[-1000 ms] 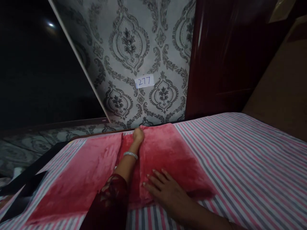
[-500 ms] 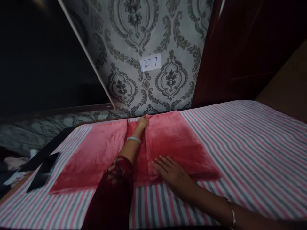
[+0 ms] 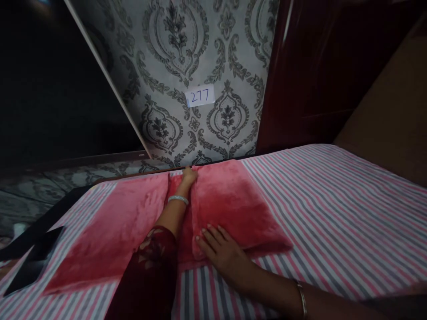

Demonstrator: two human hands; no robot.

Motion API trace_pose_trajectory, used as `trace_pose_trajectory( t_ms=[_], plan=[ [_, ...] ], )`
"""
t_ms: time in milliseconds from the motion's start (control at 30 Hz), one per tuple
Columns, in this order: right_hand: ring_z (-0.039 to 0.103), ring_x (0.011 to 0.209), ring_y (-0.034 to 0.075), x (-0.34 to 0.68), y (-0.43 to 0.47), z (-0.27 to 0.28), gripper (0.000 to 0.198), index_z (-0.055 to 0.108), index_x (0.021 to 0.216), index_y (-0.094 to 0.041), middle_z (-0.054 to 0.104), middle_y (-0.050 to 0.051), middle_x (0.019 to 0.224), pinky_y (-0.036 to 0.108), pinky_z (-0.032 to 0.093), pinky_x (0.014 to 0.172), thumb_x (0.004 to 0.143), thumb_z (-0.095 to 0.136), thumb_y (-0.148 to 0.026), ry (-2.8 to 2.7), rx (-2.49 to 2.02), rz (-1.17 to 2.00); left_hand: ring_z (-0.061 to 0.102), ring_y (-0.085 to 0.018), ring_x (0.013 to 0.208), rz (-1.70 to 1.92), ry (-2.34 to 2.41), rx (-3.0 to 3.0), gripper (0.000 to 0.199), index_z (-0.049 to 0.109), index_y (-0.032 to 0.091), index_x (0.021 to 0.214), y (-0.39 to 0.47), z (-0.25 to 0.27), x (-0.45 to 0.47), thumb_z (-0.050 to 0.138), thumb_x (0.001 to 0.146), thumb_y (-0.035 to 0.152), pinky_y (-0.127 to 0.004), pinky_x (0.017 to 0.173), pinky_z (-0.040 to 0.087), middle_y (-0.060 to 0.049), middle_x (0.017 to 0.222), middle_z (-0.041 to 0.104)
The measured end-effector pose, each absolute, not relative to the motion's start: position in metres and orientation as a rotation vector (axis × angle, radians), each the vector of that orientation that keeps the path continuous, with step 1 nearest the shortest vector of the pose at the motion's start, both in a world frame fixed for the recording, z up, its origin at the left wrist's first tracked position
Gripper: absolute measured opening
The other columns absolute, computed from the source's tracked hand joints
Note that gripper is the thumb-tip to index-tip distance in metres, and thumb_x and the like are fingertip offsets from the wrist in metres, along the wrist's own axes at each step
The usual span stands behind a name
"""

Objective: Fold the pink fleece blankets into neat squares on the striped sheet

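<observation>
A red plush blanket (image 3: 230, 200) lies with its left and right sides folded in, leaving a darker strip between the two flaps. My left hand (image 3: 189, 175) reaches along that strip to the far end, its fingers closed at the far inner corner of the right flap. The fingertips are partly hidden there. My right hand (image 3: 223, 251) rests palm down on the near inner corner of the same flap, fingers stretched out and slightly apart. Both hands touch the fabric.
Beneath the blanket spreads a striped sheet (image 3: 333, 213). A dark flat object (image 3: 35, 258) lies at the left. Behind stand a patterned wall with a paper label (image 3: 200, 95), a dark screen (image 3: 60, 89) and a glossy maroon panel (image 3: 307, 80).
The view has shifted, so everything sits a little farther left and lower. Both hands keep their places on the blanket, and its folds look the same.
</observation>
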State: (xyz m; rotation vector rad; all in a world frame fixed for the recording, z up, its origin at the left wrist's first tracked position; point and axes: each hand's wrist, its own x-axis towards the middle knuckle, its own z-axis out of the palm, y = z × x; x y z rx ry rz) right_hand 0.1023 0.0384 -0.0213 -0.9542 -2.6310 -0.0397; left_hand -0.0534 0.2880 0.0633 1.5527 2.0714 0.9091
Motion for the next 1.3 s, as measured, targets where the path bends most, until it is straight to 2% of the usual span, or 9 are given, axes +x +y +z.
trace_pose_trajectory(
  t_ms=[133, 267, 400, 500, 733, 933, 1033, 1133, 1300],
  plan=[
    [0.049, 0.137, 0.028, 0.119, 0.039, 0.015, 0.048, 0.052, 0.147, -0.017, 0.055, 0.011, 0.148, 0.045, 0.038, 0.118, 0.101, 0.044, -0.028, -2.597, -0.96, 0.179, 0.035, -0.033, 0.148, 0.844, 2.05, 1.798, 0.059, 0.049, 0.01, 0.142, 0.263, 0.076, -0.03, 0.065, 0.086, 0.017, -0.039, 0.119, 0.03, -0.021, 0.157, 0.041],
    [0.064, 0.117, 0.027, 0.159, 0.076, 0.064, 0.044, 0.068, 0.127, -0.017, 0.068, 0.011, 0.13, 0.042, 0.048, 0.106, 0.103, 0.033, -0.026, -2.423, -1.242, 0.26, 0.03, -0.034, 0.15, 0.44, 1.895, 2.224, 0.062, 0.041, 0.006, 0.149, 0.214, 0.066, -0.005, 0.055, 0.095, 0.034, -0.045, 0.121, 0.027, -0.024, 0.159, 0.037],
    [0.033, 0.149, 0.031, 0.191, 0.14, 0.071, 0.058, 0.04, 0.154, -0.01, 0.039, 0.016, 0.16, 0.05, 0.029, 0.12, 0.101, 0.036, -0.032, -2.273, -1.461, 0.064, 0.023, -0.041, 0.152, 0.163, 1.869, 2.415, 0.074, 0.035, 0.009, 0.154, 0.162, 0.045, 0.01, 0.046, 0.097, 0.053, -0.058, 0.12, 0.022, -0.025, 0.162, 0.03],
    [0.017, 0.154, 0.031, 0.197, 0.166, 0.043, 0.064, 0.033, 0.157, -0.008, 0.023, 0.017, 0.166, 0.053, 0.022, 0.122, 0.1, 0.04, -0.036, -2.341, -1.608, 0.062, 0.017, -0.043, 0.153, 0.14, 1.904, 2.499, 0.084, 0.032, 0.009, 0.157, 0.141, 0.029, 0.013, 0.045, 0.094, 0.063, -0.063, 0.121, 0.015, -0.026, 0.164, 0.024],
    [0.017, 0.154, 0.03, 0.2, 0.163, 0.0, 0.062, 0.034, 0.157, -0.009, 0.023, 0.015, 0.166, 0.056, 0.022, 0.12, 0.1, 0.036, -0.034, -2.326, -1.697, 0.156, 0.02, -0.043, 0.153, 0.195, 1.936, 2.542, 0.085, 0.034, 0.012, 0.157, 0.141, 0.022, 0.01, 0.047, 0.092, 0.066, -0.065, 0.12, 0.017, -0.024, 0.163, 0.028],
    [0.044, 0.142, 0.024, 0.221, 0.209, 0.03, 0.052, 0.054, 0.146, -0.017, 0.051, 0.011, 0.152, 0.043, 0.035, 0.117, 0.104, 0.026, -0.03, -2.242, -1.518, 0.193, 0.025, -0.037, 0.152, 0.199, 1.56, 2.574, 0.074, 0.038, 0.013, 0.156, 0.126, 0.061, 0.021, 0.049, 0.096, 0.055, -0.058, 0.124, 0.019, -0.021, 0.162, 0.032],
    [0.03, 0.151, 0.027, 0.218, 0.241, 0.043, 0.055, 0.045, 0.152, -0.015, 0.037, 0.011, 0.161, 0.048, 0.029, 0.12, 0.101, 0.032, -0.027, -2.293, -1.512, 0.113, 0.027, -0.03, 0.153, 0.174, 0.994, 2.725, 0.068, 0.037, 0.026, 0.157, 0.114, 0.07, 0.03, 0.053, 0.096, 0.051, -0.056, 0.125, 0.017, -0.012, 0.164, 0.034],
    [0.017, 0.154, 0.027, 0.204, 0.266, 0.042, 0.061, 0.032, 0.158, -0.011, 0.023, 0.013, 0.166, 0.05, 0.021, 0.122, 0.101, 0.036, -0.031, -2.403, -1.508, 0.108, 0.022, -0.033, 0.154, 0.123, 0.776, 2.734, 0.07, 0.034, 0.032, 0.157, 0.111, 0.063, 0.033, 0.056, 0.094, 0.052, -0.061, 0.124, 0.013, -0.011, 0.166, 0.028],
    [0.024, 0.153, 0.028, 0.194, 0.285, 0.014, 0.066, 0.033, 0.158, -0.01, 0.029, 0.017, 0.163, 0.048, 0.024, 0.122, 0.101, 0.037, -0.044, -2.435, -1.605, 0.21, 0.009, -0.041, 0.155, 0.118, 0.74, 2.743, 0.07, 0.036, 0.039, 0.156, 0.115, 0.039, 0.03, 0.057, 0.092, 0.058, -0.07, 0.12, 0.009, -0.011, 0.169, 0.011]
  ],
)
